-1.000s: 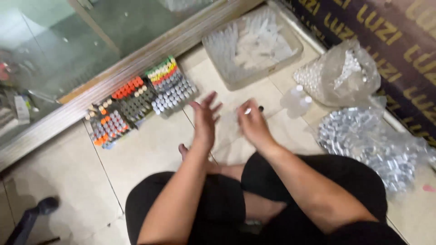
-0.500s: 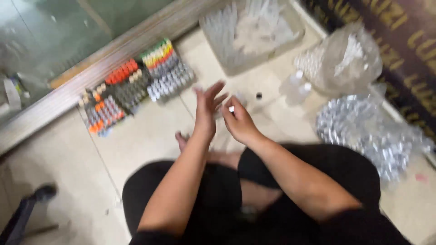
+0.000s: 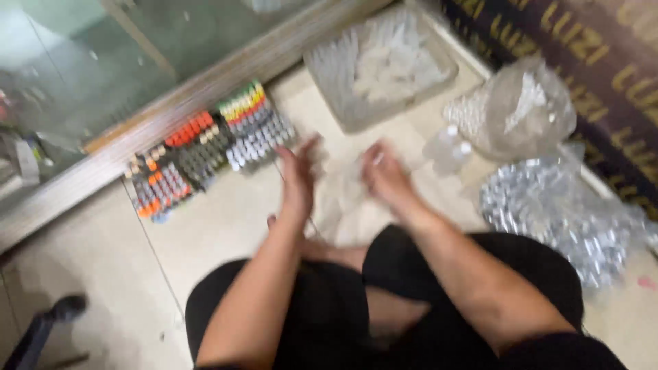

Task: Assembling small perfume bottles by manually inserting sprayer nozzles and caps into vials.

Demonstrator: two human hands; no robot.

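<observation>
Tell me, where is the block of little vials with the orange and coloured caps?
The capped vials stand on the floor tiles beside the metal door track, ahead and left of the left hand.

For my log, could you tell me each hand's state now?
Left hand: open, fingers spread, holds nothing visible.
Right hand: blurred; grip cannot be told.

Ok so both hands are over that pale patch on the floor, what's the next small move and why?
Probably hold still a moment: the left hand and right hand are blurred, so what they grip cannot be told. Then likely reach for the small bottles just beside the right hand, the nearest loose pieces.
</observation>
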